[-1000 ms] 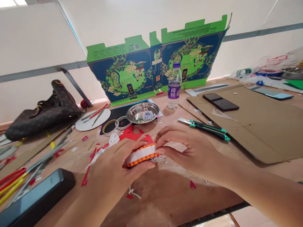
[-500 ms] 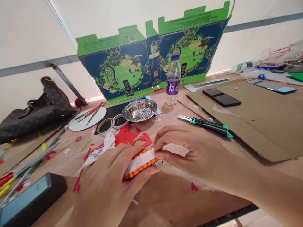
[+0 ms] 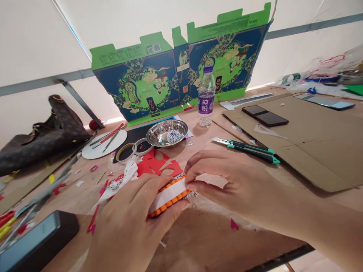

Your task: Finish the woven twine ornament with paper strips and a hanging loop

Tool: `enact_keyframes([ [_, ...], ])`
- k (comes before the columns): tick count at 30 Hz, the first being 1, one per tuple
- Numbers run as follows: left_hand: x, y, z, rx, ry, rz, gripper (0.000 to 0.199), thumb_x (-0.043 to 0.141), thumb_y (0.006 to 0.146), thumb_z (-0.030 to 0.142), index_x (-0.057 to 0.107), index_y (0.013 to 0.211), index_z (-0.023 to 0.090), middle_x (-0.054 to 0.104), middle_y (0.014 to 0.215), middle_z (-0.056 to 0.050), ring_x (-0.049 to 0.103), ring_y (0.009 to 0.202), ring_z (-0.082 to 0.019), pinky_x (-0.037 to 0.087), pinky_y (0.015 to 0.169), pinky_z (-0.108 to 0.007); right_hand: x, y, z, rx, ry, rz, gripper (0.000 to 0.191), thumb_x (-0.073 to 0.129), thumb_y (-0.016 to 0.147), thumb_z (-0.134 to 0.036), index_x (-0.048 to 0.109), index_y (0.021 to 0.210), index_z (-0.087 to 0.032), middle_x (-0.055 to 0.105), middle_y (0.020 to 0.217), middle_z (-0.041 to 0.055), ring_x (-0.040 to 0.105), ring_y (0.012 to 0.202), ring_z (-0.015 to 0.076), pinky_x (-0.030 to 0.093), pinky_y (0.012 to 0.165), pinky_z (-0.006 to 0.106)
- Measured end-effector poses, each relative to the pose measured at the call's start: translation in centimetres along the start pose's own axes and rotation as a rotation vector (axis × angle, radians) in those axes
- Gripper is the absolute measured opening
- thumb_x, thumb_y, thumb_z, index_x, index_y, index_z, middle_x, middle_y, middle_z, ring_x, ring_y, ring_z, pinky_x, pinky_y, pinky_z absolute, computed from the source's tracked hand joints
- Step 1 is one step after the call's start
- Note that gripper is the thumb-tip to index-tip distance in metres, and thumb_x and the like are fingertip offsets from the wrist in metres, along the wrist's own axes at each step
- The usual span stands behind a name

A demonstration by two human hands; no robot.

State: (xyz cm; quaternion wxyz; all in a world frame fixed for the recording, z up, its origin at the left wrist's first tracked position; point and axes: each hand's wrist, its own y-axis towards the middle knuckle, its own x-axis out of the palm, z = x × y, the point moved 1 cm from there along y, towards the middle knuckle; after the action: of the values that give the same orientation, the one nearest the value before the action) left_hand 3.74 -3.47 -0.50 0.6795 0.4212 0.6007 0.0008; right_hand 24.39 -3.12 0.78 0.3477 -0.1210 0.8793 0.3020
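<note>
An orange ridged piece with a white strip along its top (image 3: 170, 193) is held low over the table in the middle of the view. My left hand (image 3: 133, 215) wraps round its left part, thumb along the near edge. At its right end, the thumb and fingertips of my right hand (image 3: 224, 181) pinch the piece. Black-and-white patterned material shows at the far and near edges by my right fingertips. Red cut paper (image 3: 154, 164) lies just beyond the piece, and white patterned cloth or paper (image 3: 129, 173) is beside my left hand.
Beyond the hands are a metal bowl (image 3: 167, 133), tape rings (image 3: 125, 153), a bottle (image 3: 206, 98) and a standing printed box (image 3: 176, 75). Cutter knives (image 3: 249, 150), cardboard (image 3: 320, 139) and a phone (image 3: 265, 115) lie right. A dark device (image 3: 39, 241) and a bag (image 3: 42, 136) are left.
The view has shifted very slightly. Both hands keep their hold on the orange piece, with no clear movement of the fingers.
</note>
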Motion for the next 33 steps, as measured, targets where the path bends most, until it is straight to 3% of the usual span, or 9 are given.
enact_keyframes([
  [11, -0.11, 0.41, 0.08, 0.032, 0.022, 0.011, 0.038, 0.04, 0.092, 0.059, 0.059, 0.109, 0.032, 0.07, 0.093, 0.007, 0.066, 0.081, -0.017, 0.048, 0.067, -0.032, 0.37, 0.09, 0.28, -0.055, -0.004, 0.06, 0.008, 0.061, 0.088, -0.014, 0.068, 0.085, -0.016, 0.071, 0.096, 0.001, 0.065, 0.09, 0.0123, 0.046, 0.08, 0.02],
  [18, -0.1, 0.2, -0.01, 0.014, 0.013, 0.014, 0.036, 0.042, 0.09, 0.06, 0.058, 0.108, 0.034, 0.07, 0.091, 0.008, 0.067, 0.082, -0.017, 0.049, 0.067, -0.032, -0.1, 0.24, 0.0, 0.021, 0.02, 0.002, 0.008, 0.062, 0.089, -0.016, 0.07, 0.085, -0.018, 0.071, 0.093, -0.0016, 0.065, 0.088, 0.0105, 0.045, 0.079, 0.019],
  [33, 0.1, 0.18, 0.1, 0.033, 0.049, 0.045, 0.039, 0.037, 0.092, 0.06, 0.059, 0.108, 0.032, 0.071, 0.091, 0.006, 0.067, 0.077, -0.019, 0.048, 0.063, -0.035, 0.56, -0.12, 0.51, -0.066, -0.009, 0.062, 0.006, 0.062, 0.087, -0.013, 0.067, 0.087, -0.017, 0.07, 0.095, -0.0003, 0.062, 0.089, 0.0112, 0.045, 0.08, 0.019],
])
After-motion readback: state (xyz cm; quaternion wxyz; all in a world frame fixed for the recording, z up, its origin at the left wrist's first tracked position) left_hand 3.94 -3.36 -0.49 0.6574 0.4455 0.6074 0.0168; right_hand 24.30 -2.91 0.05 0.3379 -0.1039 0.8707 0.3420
